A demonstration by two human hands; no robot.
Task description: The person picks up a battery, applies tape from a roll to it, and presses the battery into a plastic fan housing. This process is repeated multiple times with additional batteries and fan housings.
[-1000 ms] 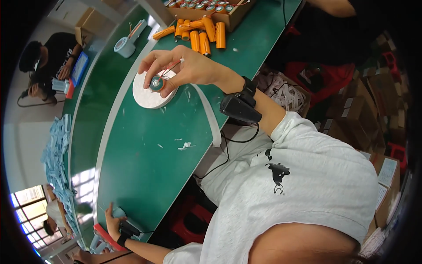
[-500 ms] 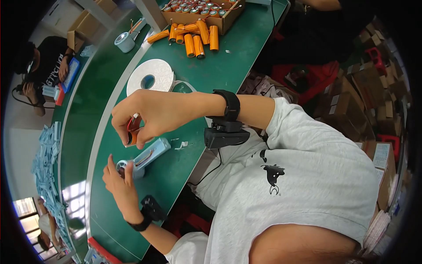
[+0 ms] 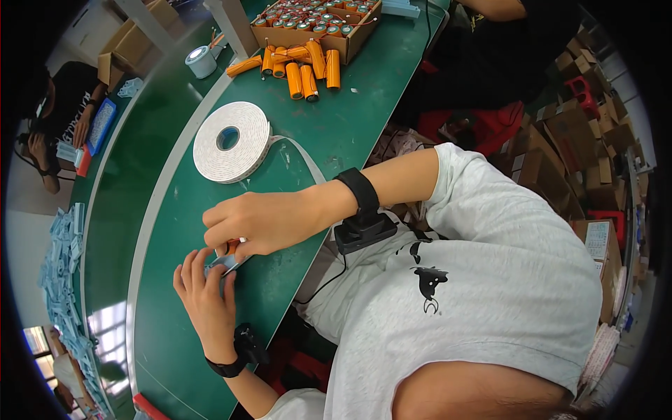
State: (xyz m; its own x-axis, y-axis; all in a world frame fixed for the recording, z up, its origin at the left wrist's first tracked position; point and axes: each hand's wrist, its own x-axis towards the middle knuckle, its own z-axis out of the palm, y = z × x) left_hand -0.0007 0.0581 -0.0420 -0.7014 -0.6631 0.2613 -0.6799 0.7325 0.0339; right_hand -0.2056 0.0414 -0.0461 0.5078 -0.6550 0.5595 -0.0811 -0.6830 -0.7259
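My left hand (image 3: 204, 297) has its fingers curled round a light blue plastic casing (image 3: 221, 263), low over the green bench. Most of that casing is covered by my fingers. Directly above it, my right hand (image 3: 262, 222) is closed on an orange cylindrical battery (image 3: 232, 247); only a small bit of it shows under the bent fingers. The two hands almost meet, and I cannot tell whether the battery sits inside the casing. Beyond my right hand lies a large roll of white tape (image 3: 203, 150), its loose strip (image 3: 299, 152) running toward my wrist.
Several loose orange batteries (image 3: 294, 81) lie in front of a cardboard box (image 3: 343, 47) packed with more. A pale cup-shaped part (image 3: 201, 63) stands near the metal rail. Past the green belt (image 3: 115, 231) are heaped light blue parts (image 3: 61, 280) and another person (image 3: 73, 105).
My right hand has come down with the battery onto the casing. My left hand has closed round the casing, which was tilted with its long open side showing.
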